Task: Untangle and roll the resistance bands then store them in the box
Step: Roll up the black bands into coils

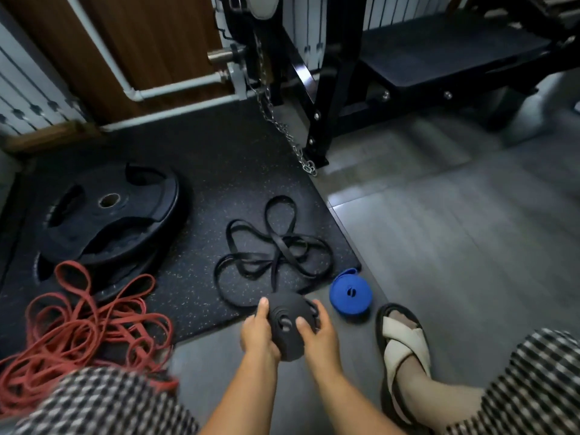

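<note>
My worry is the tail. The coil of flat black rubber band point(287, 324) in my grip runs off at 12 o'clock into the loose black band loops point(273, 255), which cross one another on the speckled black rubber mat point(204, 171). If I wind on without freeing those crossings, I judge a knot gets dragged into the coil. If a thumb slackens, the springy coil may unwind.

My left hand point(259, 332) clasps the coil from 9 o'clock and my right hand point(318, 332) from 3 o'clock, thumbs pressed on its face and fingers curled behind. The coil sits low centre, over the floor. A rolled blue rubber band point(350, 293) lies at its 2 o'clock, and tangled red rubber bands point(84, 324) at 9 o'clock. I see no box.
</note>
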`<action>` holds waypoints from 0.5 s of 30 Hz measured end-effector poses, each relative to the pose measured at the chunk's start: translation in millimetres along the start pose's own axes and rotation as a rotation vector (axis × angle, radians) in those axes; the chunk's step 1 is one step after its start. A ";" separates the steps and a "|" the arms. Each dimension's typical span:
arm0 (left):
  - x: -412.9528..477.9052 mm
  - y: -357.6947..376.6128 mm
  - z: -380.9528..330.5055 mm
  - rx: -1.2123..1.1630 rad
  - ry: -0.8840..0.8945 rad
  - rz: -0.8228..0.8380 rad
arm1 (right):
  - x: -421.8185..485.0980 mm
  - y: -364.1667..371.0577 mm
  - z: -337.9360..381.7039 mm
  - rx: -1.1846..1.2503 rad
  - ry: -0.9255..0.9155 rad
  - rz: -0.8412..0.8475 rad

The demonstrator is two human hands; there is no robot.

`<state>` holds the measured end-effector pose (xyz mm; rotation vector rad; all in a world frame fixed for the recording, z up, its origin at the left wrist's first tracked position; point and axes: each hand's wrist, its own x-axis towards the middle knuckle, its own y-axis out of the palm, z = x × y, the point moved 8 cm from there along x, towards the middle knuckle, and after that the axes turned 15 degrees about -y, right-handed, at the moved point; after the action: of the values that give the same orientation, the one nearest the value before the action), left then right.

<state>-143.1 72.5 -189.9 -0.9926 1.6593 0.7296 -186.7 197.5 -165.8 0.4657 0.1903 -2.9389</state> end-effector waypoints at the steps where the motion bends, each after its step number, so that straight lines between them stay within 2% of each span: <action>1: 13.1 2.0 13.2 0.000 -0.030 -0.011 | 7.4 -4.0 -20.5 -0.057 0.047 0.008; 6: 79.0 12.8 50.9 0.093 -0.090 -0.060 | 52.8 -16.0 -108.9 -0.178 0.213 0.024; 9: 113.3 19.1 53.4 0.123 -0.086 -0.067 | 85.0 -6.5 -129.6 -0.232 0.228 0.089; 11: 133.7 28.3 51.6 0.157 -0.089 -0.013 | 108.4 1.2 -136.4 -0.277 0.211 0.135; 13: 151.2 35.2 47.9 0.291 -0.053 -0.005 | 128.9 4.5 -140.5 -0.340 0.205 0.150; 15: 158.3 35.1 42.1 0.531 0.020 -0.092 | 141.5 5.1 -140.6 -0.432 0.191 0.186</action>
<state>-176.2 83.7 -353.8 -0.6872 1.6884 0.1940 -277.0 194.1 -343.7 0.6510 0.7424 -2.5652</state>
